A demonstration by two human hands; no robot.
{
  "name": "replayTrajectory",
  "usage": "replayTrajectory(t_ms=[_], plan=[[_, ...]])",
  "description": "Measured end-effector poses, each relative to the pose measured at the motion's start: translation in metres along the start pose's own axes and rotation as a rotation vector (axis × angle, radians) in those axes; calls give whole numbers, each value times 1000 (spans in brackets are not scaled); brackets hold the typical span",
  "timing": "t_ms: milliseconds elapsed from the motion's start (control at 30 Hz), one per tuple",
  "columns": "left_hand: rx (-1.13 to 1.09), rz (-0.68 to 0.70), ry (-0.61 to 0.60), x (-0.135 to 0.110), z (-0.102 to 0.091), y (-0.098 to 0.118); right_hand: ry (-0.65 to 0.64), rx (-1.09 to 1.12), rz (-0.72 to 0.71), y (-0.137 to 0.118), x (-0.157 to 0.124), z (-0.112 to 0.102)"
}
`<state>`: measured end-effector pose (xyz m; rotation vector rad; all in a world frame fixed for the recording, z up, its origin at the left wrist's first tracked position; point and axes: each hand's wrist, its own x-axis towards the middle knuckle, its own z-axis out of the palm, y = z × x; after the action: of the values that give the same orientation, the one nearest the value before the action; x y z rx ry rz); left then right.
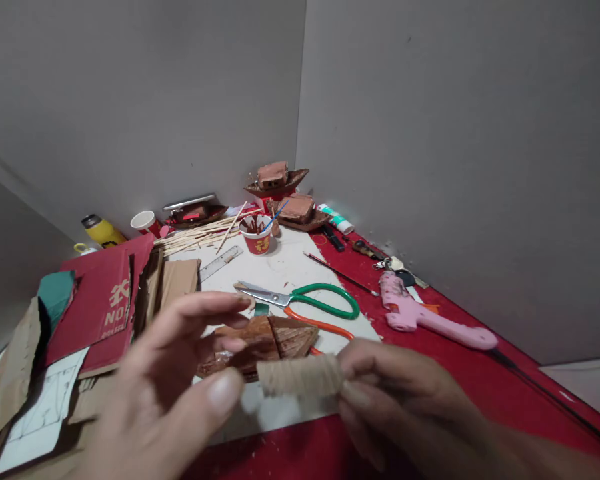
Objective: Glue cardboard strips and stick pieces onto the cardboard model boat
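Between thumb and fingers, my right hand (395, 393) pinches one end of a tan, ridged strip of corrugated cardboard (300, 377). The strip is slightly curved and held above the near edge of the white board. My left hand (175, 373) has its thumb and fingers apart and holds nothing; it is just left of the strip's free end. Behind both hands lies a brown model boat hull (280, 337), partly covered by my left fingers. Scissors (300, 297) with green and orange handles rest open just beyond the hull.
A pink glue gun (435, 320) with a black cord lies right on the red cloth. A paint-smeared paper cup (256, 237), thin wooden sticks (195, 233) and a ruler (221, 263) are farther back. Finished-looking model boats (275, 179) stand against the wall. Red cardboard (95, 300) is stacked left.
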<state>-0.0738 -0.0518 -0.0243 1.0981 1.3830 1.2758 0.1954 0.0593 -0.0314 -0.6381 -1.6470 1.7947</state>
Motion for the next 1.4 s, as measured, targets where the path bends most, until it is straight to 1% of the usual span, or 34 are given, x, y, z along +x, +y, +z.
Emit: replayTrajectory(t_ms=[67,100,133,200,267,300,367,400,467,500,567,633,767,867,1033,1233,1400], plan=[[-20,-143,-200,31,37,27,-121,-139,-33,-4,-1,-1],[-63,-190,-308,41,52,35,-149,-212,-58,-6,-1,-1],[-120,-241,-345,46,63,38,-161,-273,-81,-7,0,0],[-136,-321,-366,48,73,36,-155,-355,-107,-9,3,1],[-137,-343,-349,44,70,31,-161,-429,-117,-10,8,0],[-148,-329,-332,43,67,29,-143,-478,-132,-11,11,-3],[-191,-271,-280,44,59,29,-52,-636,-166,-11,17,-13],[-216,-234,-242,46,56,30,28,-739,-183,-11,21,-19],[-255,-169,-161,52,51,33,149,-999,-139,-9,27,-32],[-267,-148,-126,55,49,33,163,-1117,-103,-7,30,-38],[-284,-130,-84,61,46,33,87,-1283,25,-4,34,-43],[-295,-123,-81,64,44,30,9,-1380,109,-2,38,-42],[-325,-96,-95,66,41,29,-43,-1478,98,4,45,-38],[-365,-82,-112,67,39,33,-90,-1506,85,7,51,-39],[-447,-52,-152,67,37,35,-140,-1564,118,10,62,-42],[-508,-25,-164,67,33,35,-92,-1662,167,13,72,-44],[-539,-1,-156,68,29,35,2,-1719,212,-3,71,-47]])
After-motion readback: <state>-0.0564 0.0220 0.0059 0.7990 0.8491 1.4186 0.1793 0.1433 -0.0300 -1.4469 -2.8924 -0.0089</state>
